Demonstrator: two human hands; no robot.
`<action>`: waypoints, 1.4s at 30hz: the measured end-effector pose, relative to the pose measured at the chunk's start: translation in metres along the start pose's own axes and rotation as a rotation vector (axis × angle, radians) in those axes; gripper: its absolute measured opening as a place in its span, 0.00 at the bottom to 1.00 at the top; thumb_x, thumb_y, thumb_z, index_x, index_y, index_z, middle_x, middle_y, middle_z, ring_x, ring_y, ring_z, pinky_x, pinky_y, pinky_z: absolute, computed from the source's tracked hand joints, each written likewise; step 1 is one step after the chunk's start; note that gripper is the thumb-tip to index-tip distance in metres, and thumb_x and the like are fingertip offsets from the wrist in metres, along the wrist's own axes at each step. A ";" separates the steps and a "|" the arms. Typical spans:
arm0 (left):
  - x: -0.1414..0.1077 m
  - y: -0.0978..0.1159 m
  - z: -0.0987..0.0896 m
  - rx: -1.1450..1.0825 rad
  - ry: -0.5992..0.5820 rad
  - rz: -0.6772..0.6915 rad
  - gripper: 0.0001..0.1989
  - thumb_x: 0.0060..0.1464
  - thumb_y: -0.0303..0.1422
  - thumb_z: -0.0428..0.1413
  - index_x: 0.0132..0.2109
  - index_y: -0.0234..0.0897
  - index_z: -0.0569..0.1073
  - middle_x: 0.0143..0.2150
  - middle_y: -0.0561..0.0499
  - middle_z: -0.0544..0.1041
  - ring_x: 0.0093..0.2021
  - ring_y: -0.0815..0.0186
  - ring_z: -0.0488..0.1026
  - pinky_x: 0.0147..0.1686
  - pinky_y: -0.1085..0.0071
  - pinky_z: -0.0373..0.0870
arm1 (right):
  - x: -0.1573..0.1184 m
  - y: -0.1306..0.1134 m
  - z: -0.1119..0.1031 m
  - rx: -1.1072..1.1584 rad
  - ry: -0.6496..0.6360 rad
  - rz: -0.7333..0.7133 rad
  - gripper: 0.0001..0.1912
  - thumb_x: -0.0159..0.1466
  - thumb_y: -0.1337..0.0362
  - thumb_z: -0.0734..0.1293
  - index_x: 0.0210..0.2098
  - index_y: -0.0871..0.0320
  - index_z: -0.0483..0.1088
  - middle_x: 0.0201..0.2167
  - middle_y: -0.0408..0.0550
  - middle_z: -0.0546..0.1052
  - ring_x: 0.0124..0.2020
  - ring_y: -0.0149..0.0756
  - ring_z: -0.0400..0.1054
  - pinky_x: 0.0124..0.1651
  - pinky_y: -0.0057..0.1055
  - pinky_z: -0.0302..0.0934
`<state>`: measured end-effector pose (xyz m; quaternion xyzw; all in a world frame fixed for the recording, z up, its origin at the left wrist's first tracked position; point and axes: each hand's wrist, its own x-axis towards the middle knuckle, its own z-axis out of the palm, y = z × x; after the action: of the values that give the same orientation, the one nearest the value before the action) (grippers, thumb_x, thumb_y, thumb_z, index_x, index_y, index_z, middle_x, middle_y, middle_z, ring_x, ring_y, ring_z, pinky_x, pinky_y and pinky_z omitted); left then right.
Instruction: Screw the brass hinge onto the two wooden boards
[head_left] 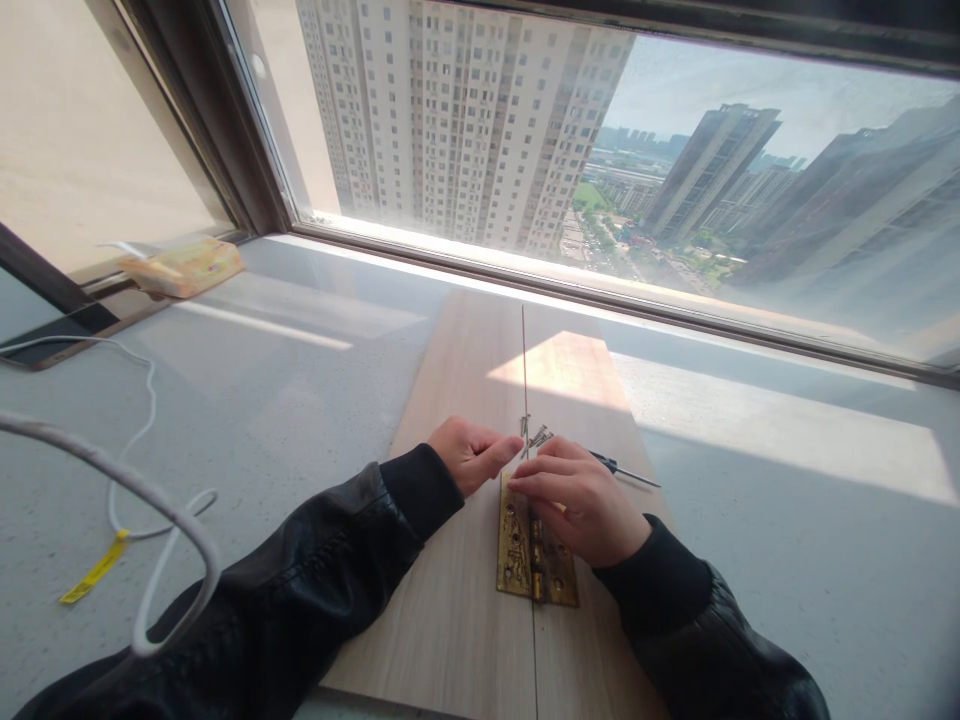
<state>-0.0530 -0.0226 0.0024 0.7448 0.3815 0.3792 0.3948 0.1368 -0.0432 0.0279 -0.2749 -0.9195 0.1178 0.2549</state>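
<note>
Curling over the hinge [515,552], the right hand [581,497] hides its pinch, so I cannot tell its grip; beside it, the left hand [474,455] has thumb and finger together. Best keep the hinge flat on the seam [535,660]; loose screws [541,436] crowd just beyond, the screwdriver [631,473] to the right.

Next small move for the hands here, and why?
Probably lower the left hand onto the hinge to steady it. The hinge lies across the seam between the boards, loose screws lie just beyond it, and the right hand is pinched over its far end; whether that hand holds a screw can't be made out.
</note>
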 end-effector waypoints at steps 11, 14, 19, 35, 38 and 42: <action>0.000 -0.004 0.002 0.029 0.007 -0.016 0.30 0.56 0.50 0.44 0.17 0.32 0.65 0.14 0.55 0.61 0.18 0.75 0.57 0.22 0.76 0.54 | -0.004 0.010 0.002 -0.015 0.103 0.077 0.05 0.59 0.70 0.65 0.33 0.57 0.73 0.30 0.49 0.78 0.32 0.36 0.65 0.35 0.35 0.64; 0.000 -0.005 0.002 0.041 0.005 -0.023 0.30 0.56 0.50 0.44 0.17 0.32 0.65 0.14 0.55 0.61 0.18 0.75 0.57 0.22 0.76 0.54 | -0.006 0.015 0.001 -0.022 0.129 0.094 0.05 0.59 0.70 0.65 0.33 0.58 0.73 0.29 0.49 0.77 0.32 0.36 0.65 0.33 0.35 0.65; 0.000 -0.005 0.001 0.046 -0.003 -0.015 0.29 0.56 0.50 0.44 0.17 0.32 0.66 0.15 0.55 0.62 0.18 0.75 0.57 0.22 0.76 0.54 | -0.004 0.008 -0.001 -0.017 0.133 0.044 0.06 0.59 0.72 0.64 0.33 0.57 0.73 0.30 0.49 0.77 0.31 0.36 0.65 0.33 0.35 0.64; 0.000 -0.004 0.001 0.073 -0.008 -0.011 0.30 0.56 0.50 0.44 0.17 0.31 0.66 0.15 0.55 0.62 0.19 0.75 0.57 0.22 0.76 0.53 | -0.002 0.003 0.002 0.014 0.130 0.022 0.08 0.58 0.74 0.63 0.33 0.57 0.72 0.31 0.49 0.77 0.33 0.36 0.66 0.35 0.35 0.64; 0.000 -0.004 0.000 0.071 -0.013 -0.002 0.30 0.57 0.49 0.44 0.17 0.31 0.66 0.15 0.55 0.61 0.19 0.75 0.57 0.23 0.76 0.53 | -0.002 0.004 0.003 0.035 0.120 0.017 0.09 0.57 0.75 0.63 0.34 0.57 0.72 0.31 0.48 0.77 0.33 0.36 0.66 0.34 0.35 0.65; 0.000 -0.004 0.000 0.069 -0.016 0.002 0.30 0.57 0.50 0.44 0.17 0.31 0.66 0.15 0.55 0.62 0.18 0.75 0.57 0.23 0.76 0.53 | -0.003 0.006 0.004 0.058 0.117 0.020 0.11 0.57 0.75 0.63 0.36 0.57 0.73 0.32 0.49 0.77 0.34 0.35 0.66 0.35 0.34 0.66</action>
<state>-0.0538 -0.0209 -0.0015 0.7614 0.3904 0.3601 0.3718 0.1395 -0.0398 0.0216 -0.2831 -0.8964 0.1306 0.3151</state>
